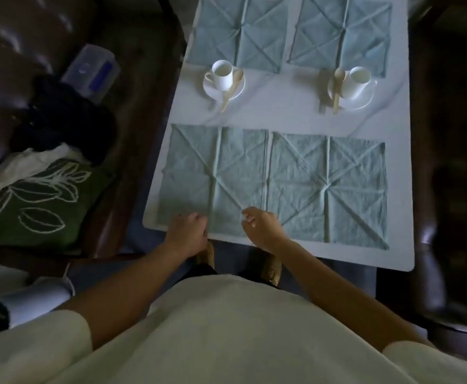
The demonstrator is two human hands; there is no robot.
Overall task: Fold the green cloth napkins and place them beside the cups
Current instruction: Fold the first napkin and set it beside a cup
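Taking the near-left napkin (pixel 213 178) as the landmark: far to its left, off the white table (pixel 268 117), a green leaf-print cushion (pixel 38 200) and a clear plastic box (pixel 91 70) lie on a dark leather sofa (pixel 19 37). The left hand (pixel 188 231) rests at the landmark's near edge, left of its centre crease, forearm reaching in from below, fingers curled under; whether they pinch the hem cannot be told. The right hand (pixel 262 225) sits over its near-right corner, wrist bent, fingers loosely curled and slightly apart, not visibly gripping cloth. The landmark lies flat and unfolded, almost flush with the table's near edge. Touching its right side lies the near-right napkin (pixel 329 189). Beyond it stand the left cup (pixel 222 74) and right cup (pixel 358 81) on saucers with wooden spoons, a bare strip of table between. Two more napkins lie open farther back.
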